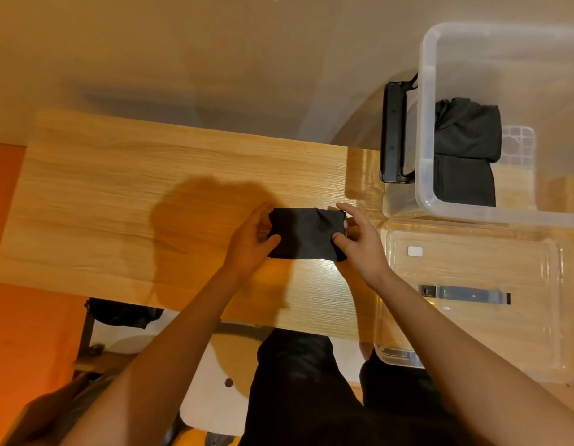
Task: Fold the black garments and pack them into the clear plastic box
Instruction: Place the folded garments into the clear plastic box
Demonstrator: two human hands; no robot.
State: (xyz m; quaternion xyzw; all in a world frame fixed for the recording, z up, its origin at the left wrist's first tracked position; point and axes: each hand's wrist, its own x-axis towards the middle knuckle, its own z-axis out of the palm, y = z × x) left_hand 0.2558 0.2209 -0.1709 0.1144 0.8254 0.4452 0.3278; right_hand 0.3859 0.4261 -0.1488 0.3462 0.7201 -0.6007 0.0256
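Garment (306,233), black, folded small: pinched at both ends by left hand (250,243) and right hand (359,243), thumbs on top, fingers curled behind, over the table (118,194). Clear plastic box (422,123), beyond the right hand: packed garments (466,149) already inside. Outstanding: this piece. Dark cloth (125,313) beside the left forearm, possibly another garment.
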